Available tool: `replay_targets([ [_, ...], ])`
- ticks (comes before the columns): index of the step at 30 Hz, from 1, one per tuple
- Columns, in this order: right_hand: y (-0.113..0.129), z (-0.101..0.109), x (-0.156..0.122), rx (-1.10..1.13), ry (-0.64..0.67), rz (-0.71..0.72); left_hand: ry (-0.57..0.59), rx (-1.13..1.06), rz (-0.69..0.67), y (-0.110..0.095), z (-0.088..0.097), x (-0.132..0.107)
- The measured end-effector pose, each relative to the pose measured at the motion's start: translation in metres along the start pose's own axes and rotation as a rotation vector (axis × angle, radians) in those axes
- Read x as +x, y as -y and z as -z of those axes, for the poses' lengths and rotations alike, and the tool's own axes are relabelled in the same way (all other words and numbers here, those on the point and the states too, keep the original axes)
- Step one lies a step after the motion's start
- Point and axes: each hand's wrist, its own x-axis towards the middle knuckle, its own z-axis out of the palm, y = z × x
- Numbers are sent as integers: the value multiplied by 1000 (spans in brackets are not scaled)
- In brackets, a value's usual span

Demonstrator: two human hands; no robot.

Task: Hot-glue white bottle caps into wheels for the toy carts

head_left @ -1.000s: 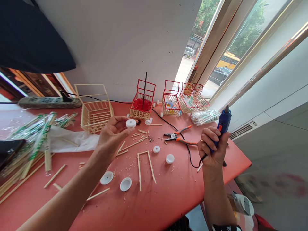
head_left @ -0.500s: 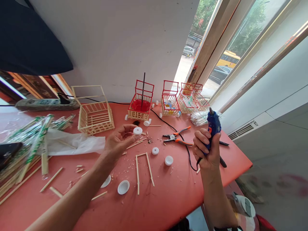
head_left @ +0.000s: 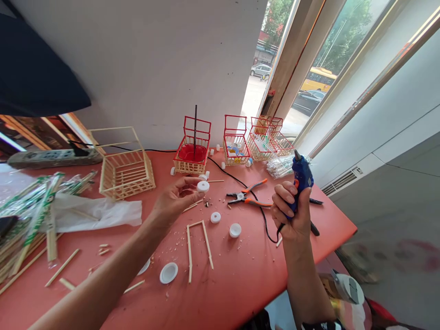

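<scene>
blue glue gun (head_left: 303, 174), white disc (head_left: 202, 186)

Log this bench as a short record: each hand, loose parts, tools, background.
Left grip: pinches a white cap-like disc above the table
Right grip: wrapped around a blue glue gun, nozzle up
Loose parts: three-sided stick frame lying flat; white lid nearer the wearer
Tool on table: orange-handled pliers, handles spread
Surface: red table, scattered with stick offcuts
Background: plain stick basket, left; red-trimmed stick basket holding a red container
</scene>
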Motion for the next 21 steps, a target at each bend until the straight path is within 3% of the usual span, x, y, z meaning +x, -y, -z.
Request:
replay_targets([
  [9, -7, 1, -1, -128, -8, -46, 71, 47, 18, 4, -24, 8],
  [16, -8, -1, -3, -186, -22, -64, 60, 287, -29, 25, -21, 30],
  [21, -8, 0, -2, -176, -9, -62, 80, 379, -141, 37, -24, 39],
])
